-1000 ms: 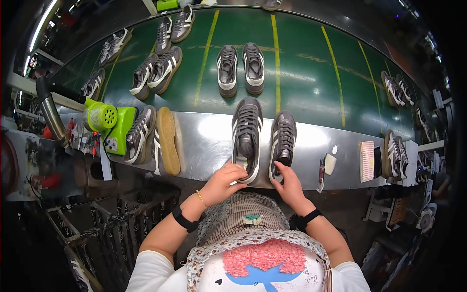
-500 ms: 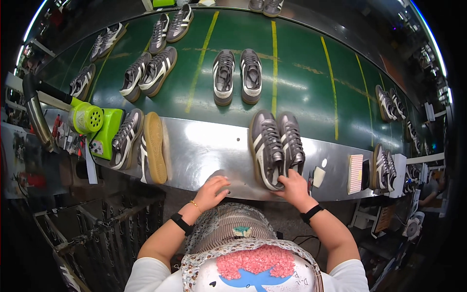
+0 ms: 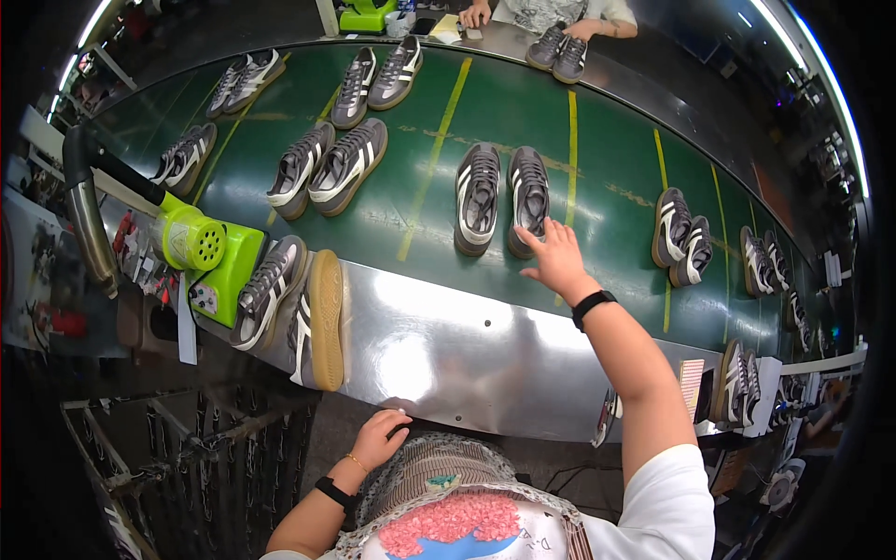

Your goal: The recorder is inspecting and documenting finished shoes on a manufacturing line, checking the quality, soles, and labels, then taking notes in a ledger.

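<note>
A pair of grey sneakers with white stripes stands mid-belt: a left shoe and a right shoe, heels toward me. My right hand reaches over the belt, fingers spread at the heel of the right shoe; whether they touch it I cannot tell. Nothing is gripped in it. My left hand rests by the near edge of the metal ledge, holding nothing, its fingers loosely extended. On the ledge's left end are an upright sneaker and another sneaker on its side, gum sole showing.
More sneaker pairs ride the green belt, including one pair at right. A bright green machine with a metal pipe stands at left. Across the belt, another person's hand touches a sneaker pair. A striped pad lies at right.
The pair my right hand held has left the ledge; a pair now stands on the belt at right. My right hand has moved forward to the middle pair. The view has shifted.
</note>
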`<state>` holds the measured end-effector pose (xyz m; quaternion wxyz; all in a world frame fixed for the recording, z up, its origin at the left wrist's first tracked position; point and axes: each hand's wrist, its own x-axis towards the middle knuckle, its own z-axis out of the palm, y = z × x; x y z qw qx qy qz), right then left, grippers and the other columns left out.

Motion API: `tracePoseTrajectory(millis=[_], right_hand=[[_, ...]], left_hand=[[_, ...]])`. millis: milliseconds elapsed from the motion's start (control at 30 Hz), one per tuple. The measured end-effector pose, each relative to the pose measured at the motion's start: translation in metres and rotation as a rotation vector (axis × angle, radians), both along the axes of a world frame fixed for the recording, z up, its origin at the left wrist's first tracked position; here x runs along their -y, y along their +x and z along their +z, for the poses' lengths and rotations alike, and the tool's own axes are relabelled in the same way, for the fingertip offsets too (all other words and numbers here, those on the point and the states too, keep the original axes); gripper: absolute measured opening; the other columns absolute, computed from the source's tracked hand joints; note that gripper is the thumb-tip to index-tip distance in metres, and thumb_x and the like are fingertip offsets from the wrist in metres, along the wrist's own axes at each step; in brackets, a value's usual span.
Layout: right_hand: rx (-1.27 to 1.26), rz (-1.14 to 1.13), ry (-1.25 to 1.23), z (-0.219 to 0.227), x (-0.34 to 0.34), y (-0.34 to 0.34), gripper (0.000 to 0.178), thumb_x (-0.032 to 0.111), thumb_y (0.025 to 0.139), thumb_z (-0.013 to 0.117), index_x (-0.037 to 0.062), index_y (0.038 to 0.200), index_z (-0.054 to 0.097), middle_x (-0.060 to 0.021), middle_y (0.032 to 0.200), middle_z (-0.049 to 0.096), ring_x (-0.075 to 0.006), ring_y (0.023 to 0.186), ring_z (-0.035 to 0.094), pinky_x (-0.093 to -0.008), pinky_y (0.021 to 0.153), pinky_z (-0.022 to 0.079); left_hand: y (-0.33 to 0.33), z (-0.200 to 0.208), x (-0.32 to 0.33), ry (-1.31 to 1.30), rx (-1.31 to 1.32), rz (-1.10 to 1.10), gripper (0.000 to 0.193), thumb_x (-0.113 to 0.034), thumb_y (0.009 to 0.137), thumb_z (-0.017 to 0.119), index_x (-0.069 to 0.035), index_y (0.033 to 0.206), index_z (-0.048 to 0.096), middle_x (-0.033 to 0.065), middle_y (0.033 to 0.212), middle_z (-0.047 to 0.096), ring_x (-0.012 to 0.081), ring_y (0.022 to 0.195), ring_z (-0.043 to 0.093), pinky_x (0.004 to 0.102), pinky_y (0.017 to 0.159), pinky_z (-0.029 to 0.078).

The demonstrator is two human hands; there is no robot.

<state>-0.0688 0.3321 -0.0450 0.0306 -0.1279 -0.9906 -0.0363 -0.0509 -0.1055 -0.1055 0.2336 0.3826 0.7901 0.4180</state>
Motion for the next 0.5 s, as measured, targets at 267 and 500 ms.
tracePoseTrajectory(millis=[267, 500], right_hand=[[0.345, -0.245, -0.331, -0.027, 0.016, -0.075, 0.05, 0.05, 0.075, 0.062, 0.0225, 0.116, 0.055, -0.0161, 0.107, 0.056, -0.0297, 0.101, 0.055, -0.0383, 0.083, 0.045], [0.074, -0.009, -0.46, -0.004, 0.106, 0.081, 0.041, 0.055, 0.074, 0.058, 0.0163, 0.088, 0.064, -0.0135, 0.073, 0.057, -0.0309, 0.065, 0.06, -0.0404, 0.056, 0.048]], left_hand=[[0.005, 0.003, -0.011, -0.046, 0.082, -0.028, 0.017, -0.015, 0.08, 0.06, -0.006, 0.095, 0.063, 0.0098, 0.095, 0.062, 0.0263, 0.091, 0.058, 0.0342, 0.08, 0.047], [-0.017, -0.007, -0.056, -0.058, 0.185, -0.044, 0.029, -0.019, 0.083, 0.058, -0.004, 0.107, 0.056, 0.0112, 0.101, 0.06, 0.027, 0.095, 0.056, 0.0345, 0.084, 0.044]])
